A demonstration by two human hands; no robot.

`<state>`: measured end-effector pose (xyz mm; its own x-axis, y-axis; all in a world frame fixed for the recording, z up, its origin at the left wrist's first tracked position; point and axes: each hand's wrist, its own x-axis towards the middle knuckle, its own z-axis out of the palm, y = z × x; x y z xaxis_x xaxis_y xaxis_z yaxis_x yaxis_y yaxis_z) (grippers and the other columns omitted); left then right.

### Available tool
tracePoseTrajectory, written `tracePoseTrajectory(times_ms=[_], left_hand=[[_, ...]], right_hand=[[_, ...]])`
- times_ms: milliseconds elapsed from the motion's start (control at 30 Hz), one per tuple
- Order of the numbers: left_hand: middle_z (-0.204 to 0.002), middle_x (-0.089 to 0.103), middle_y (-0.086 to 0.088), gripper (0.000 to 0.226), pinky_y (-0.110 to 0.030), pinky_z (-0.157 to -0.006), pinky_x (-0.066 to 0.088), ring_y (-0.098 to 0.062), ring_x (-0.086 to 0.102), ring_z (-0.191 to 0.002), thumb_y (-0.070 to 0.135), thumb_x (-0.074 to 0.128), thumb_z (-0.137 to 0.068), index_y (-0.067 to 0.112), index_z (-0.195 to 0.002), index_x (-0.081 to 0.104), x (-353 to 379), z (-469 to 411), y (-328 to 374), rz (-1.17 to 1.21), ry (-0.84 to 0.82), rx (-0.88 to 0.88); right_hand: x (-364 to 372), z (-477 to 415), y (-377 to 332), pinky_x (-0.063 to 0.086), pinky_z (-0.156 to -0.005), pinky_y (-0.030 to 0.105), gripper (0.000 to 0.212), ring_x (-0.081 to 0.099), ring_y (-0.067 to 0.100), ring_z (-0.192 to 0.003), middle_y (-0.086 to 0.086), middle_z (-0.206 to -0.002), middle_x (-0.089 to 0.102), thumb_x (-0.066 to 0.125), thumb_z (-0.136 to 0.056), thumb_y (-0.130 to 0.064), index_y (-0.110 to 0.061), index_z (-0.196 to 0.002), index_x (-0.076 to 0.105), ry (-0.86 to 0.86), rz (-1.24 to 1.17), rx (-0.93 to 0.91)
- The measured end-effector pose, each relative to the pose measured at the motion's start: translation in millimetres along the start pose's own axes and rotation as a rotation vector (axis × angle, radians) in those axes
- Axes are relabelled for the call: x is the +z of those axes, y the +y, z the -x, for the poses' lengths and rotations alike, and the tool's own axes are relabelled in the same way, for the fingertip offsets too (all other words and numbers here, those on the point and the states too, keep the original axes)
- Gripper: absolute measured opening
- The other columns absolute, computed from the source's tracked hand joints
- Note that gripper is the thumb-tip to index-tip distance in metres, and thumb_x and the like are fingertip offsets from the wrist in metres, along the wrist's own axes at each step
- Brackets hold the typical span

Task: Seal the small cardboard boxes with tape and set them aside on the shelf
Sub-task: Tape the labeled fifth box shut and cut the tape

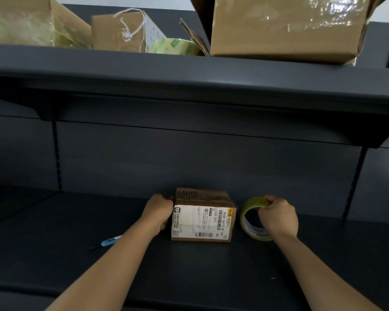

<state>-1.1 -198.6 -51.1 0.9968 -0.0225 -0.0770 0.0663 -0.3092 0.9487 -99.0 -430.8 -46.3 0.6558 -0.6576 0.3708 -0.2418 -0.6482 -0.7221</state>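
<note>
clamped left grip [158, 212] on small rectangular cardboard box [203, 196], white label [198, 221] on top, on dark matte shelf [76, 232]; curled right grip [279, 217] round glossy yellowish tape roll [247, 225], upright beside box.

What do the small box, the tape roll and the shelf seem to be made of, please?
The small box looks like brown corrugated cardboard, matt; ribbing shows on its scuffed top, and a white paper label covers its face. The tape roll looks like glossy, yellowish clear plastic film. The shelf is probably dark painted metal, matt.
</note>
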Motion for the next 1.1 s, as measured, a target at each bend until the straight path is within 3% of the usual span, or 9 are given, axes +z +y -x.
tracePoseTrajectory(times_ms=[133,267,400,500,600,700,833,900,1100], left_hand=[[-0.070,0.053,-0.005,0.019,-0.022,-0.041,0.033,-0.015,0.044,-0.050,0.027,0.053,-0.091,0.009,-0.097,0.051,-2,1,-2,-0.013,0.009,-0.014],[-0.097,0.061,-0.003,0.040,-0.033,-0.067,0.056,-0.017,0.060,-0.081,0.035,0.070,-0.081,0.014,-0.110,0.052,-5,-1,-10,-0.048,0.043,0.052],[-0.107,0.057,0.001,0.010,-0.024,-0.078,0.041,-0.016,0.057,-0.102,0.024,0.053,-0.095,0.019,-0.103,0.055,-1,20,4,-0.023,0.309,0.499],[-0.140,0.037,0.016,0.055,-0.029,-0.106,0.028,-0.003,0.030,-0.131,0.055,0.050,-0.089,0.030,-0.137,0.043,7,45,16,-0.263,-0.018,0.709],[-0.157,0.002,0.019,0.092,-0.039,-0.118,0.004,-0.003,-0.002,-0.143,0.069,0.054,-0.078,0.030,-0.151,0.016,10,46,19,-0.691,-0.244,0.713],[-0.159,0.008,0.012,0.085,-0.037,-0.120,0.005,-0.004,0.002,-0.145,0.061,0.056,-0.083,0.028,-0.151,0.017,10,41,20,-0.832,-0.261,0.742],[-0.159,0.010,0.013,0.076,-0.035,-0.119,0.009,-0.006,0.007,-0.145,0.054,0.054,-0.088,0.032,-0.151,0.016,5,37,22,-0.898,-0.285,0.759],[-0.158,0.009,0.014,0.075,-0.034,-0.119,0.010,-0.005,0.007,-0.145,0.053,0.053,-0.089,0.033,-0.151,0.015,1,34,23,-0.916,-0.307,0.754],[-0.159,0.006,0.014,0.074,-0.031,-0.118,0.010,-0.005,0.005,-0.145,0.050,0.052,-0.091,0.032,-0.152,0.012,-2,33,24,-0.956,-0.321,0.752]], right_hand=[[2,0,0,0.054,-0.053,0.035,0.035,0.062,0.024,-0.062,0.005,-0.070,0.065,0.048,-0.081,-0.001,-0.017,-0.103,0.069,0.003,0.023,-0.017],[1,0,2,0.052,-0.053,0.030,0.032,0.061,0.021,-0.063,0.003,-0.071,0.064,0.048,-0.080,-0.002,-0.020,-0.097,0.069,0.006,0.037,-0.015],[2,-2,4,0.052,-0.054,0.032,0.025,0.060,0.021,-0.061,0.003,-0.068,0.063,0.049,-0.079,-0.002,-0.016,-0.089,0.067,0.014,0.061,-0.037],[2,-3,6,0.048,-0.053,0.028,0.032,0.062,0.022,-0.070,0.004,-0.080,0.066,0.053,-0.080,-0.005,-0.018,-0.106,0.067,0.029,0.078,-0.068],[-2,-3,6,0.051,-0.079,0.038,0.043,0.059,0.026,-0.100,0.007,-0.111,0.063,0.061,-0.079,-0.017,-0.020,-0.122,0.060,0.042,0.173,-0.178],[-15,4,-2,0.027,-0.111,0.048,0.071,0.035,0.025,-0.135,0.005,-0.142,0.042,0.063,-0.079,-0.041,-0.026,-0.143,0.037,-0.052,0.505,-0.323],[-19,10,-23,-0.004,-0.117,0.035,0.070,-0.004,0.012,-0.148,-0.004,-0.161,0.008,0.053,-0.090,-0.035,-0.028,-0.152,0.022,-0.241,0.601,-0.775],[-13,15,-25,-0.003,-0.114,0.023,0.061,0.002,0.006,-0.148,-0.007,-0.161,0.012,0.048,-0.095,-0.023,-0.025,-0.151,0.024,-0.332,0.503,-0.823],[3,19,-20,-0.004,-0.112,0.014,0.052,0.024,0.004,-0.143,-0.006,-0.152,0.037,0.043,-0.095,-0.003,-0.019,-0.144,0.041,-0.245,0.266,-0.822]])
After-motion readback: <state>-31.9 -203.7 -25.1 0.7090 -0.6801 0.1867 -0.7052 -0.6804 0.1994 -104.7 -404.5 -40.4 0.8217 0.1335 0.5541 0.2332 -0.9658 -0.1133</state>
